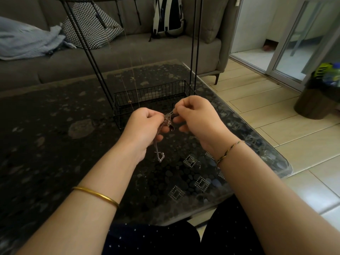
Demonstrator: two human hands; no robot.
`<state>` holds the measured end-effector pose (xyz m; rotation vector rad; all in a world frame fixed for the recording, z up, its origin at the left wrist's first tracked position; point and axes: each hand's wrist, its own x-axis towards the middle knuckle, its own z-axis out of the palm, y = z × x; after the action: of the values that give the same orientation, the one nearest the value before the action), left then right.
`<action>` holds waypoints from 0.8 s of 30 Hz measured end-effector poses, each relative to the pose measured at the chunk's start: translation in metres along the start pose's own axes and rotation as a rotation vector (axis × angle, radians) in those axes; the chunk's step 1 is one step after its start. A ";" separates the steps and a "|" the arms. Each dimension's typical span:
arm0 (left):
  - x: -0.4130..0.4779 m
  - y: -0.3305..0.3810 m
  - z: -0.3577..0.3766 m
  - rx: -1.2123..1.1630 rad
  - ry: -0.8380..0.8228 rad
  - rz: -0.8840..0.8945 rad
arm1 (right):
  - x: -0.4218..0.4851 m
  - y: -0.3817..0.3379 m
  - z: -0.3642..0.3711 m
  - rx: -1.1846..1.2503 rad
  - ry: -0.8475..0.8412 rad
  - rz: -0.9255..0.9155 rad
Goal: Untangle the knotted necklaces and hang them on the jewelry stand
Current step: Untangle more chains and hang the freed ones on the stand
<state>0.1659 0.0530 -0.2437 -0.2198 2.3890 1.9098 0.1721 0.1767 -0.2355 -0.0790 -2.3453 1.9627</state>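
Observation:
A knotted bunch of thin silver necklaces [167, 119] hangs between my two hands above the dark table. My left hand [145, 126] pinches the knot from the left, fingers curled. My right hand [196, 115] pinches the chain from the right. A loose end with a clasp [160, 156] dangles below my left hand, and a small dark pendant [171, 127] hangs under the knot. The black wire jewelry stand [103, 70] rises just behind my hands, with a wire basket base [152, 97]. Thin chains [131, 76] hang from its top bar.
The glass-topped table [55, 135] has a dark pebble pattern; its right edge [272, 144] borders a tiled floor. Behind stands a grey sofa [128, 52] with a patterned cushion [92, 24], a blanket and a backpack [168, 17]. A bin [320, 96] stands at the right.

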 end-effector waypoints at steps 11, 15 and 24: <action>-0.001 0.004 0.003 -0.146 -0.041 -0.031 | 0.001 -0.003 -0.005 0.252 -0.016 0.127; -0.002 0.006 0.002 -0.172 -0.027 0.015 | 0.000 -0.004 -0.002 0.276 -0.109 0.183; -0.003 0.008 0.003 -0.172 0.068 0.087 | -0.003 -0.005 0.000 0.218 -0.222 0.154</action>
<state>0.1669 0.0579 -0.2358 -0.1977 2.3114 2.1838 0.1755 0.1754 -0.2304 -0.0296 -2.2938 2.4030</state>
